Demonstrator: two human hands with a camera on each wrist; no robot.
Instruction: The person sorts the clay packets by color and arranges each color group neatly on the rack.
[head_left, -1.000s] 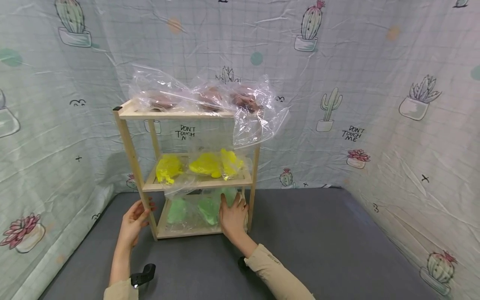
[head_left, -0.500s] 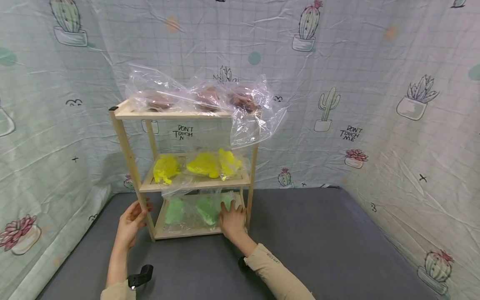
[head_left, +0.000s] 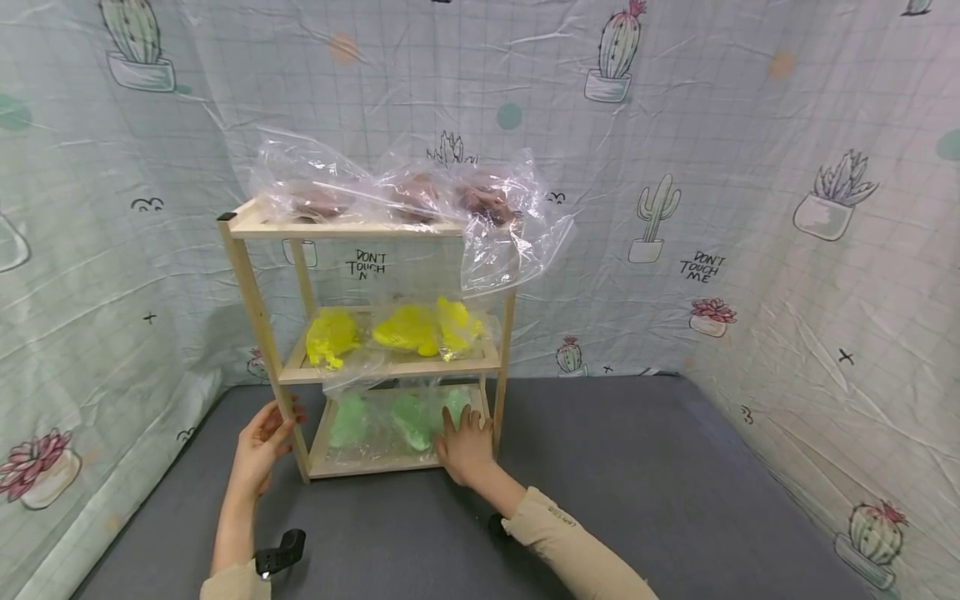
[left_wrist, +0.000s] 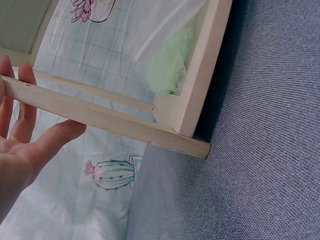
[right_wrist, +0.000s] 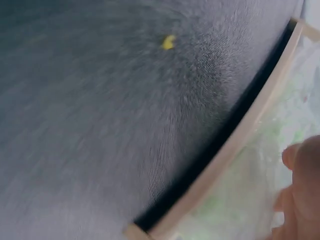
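A three-tier wooden shelf [head_left: 258,321] stands on the dark grey surface. My left hand [head_left: 258,446] grips its left front post [left_wrist: 115,120], thumb on the near side and fingers behind. Clear bags with green contents lie on the lowest tier: one at the left [head_left: 349,421], one in the middle [head_left: 412,421], one at the right [head_left: 456,402]. Over the right one my right hand [head_left: 467,448] spreads its fingers at the tier's front edge, covering part of the bag. The right wrist view is blurred; there the fingers [right_wrist: 287,200] lie close over clear plastic.
Bags with yellow contents [head_left: 405,330] fill the middle tier. On top sit bags with brownish contents [head_left: 487,200], one drooping over the right front corner. A small yellow bit [right_wrist: 169,42] lies on the dark fabric. Cactus-print sheeting [head_left: 750,167] hangs behind and at both sides.
My right hand has come down and back from deep in the lowest tier toward its front edge, uncovering more of the right green bag. The left hand keeps its grip on the post.
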